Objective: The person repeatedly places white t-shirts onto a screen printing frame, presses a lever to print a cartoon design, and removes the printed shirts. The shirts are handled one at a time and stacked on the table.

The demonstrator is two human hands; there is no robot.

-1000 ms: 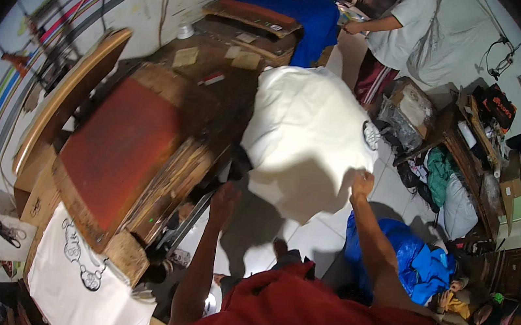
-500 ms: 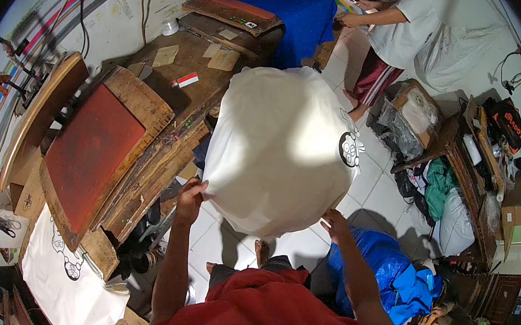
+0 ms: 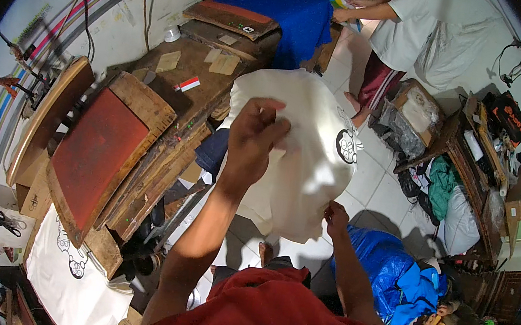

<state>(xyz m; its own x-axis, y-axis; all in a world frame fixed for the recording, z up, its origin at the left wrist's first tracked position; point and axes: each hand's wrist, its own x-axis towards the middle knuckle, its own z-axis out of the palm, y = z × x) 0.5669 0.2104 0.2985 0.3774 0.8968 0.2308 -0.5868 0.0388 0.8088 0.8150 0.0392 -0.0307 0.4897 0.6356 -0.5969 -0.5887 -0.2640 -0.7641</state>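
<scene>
A large white cloth (image 3: 319,164) with a black cartoon print near its right edge spreads in front of me above the floor. My right hand (image 3: 336,220) pinches its near right edge, fingers closed. My left hand (image 3: 254,138) is raised over the left part of the cloth. Its fingers are bent and apart, slightly blurred at the tips, and no cloth shows between them. Below it the cloth's left side hangs in loose folds. Another white cloth (image 3: 76,289) with a similar print lies at the lower left, partly under a board.
A worn wooden bench (image 3: 200,98) on the left bears boards with red pads (image 3: 98,148) and a blue cloth (image 3: 299,19). At the far right a person (image 3: 402,36) in a white shirt stands by its end. A blue tarp bundle (image 3: 372,263) lies right; cluttered shelves (image 3: 463,169) stand beyond.
My left hand has let go of the cloth's near left edge and moved up and right across it. The cloth's left side has sagged into folds. My right hand stays at its edge.
</scene>
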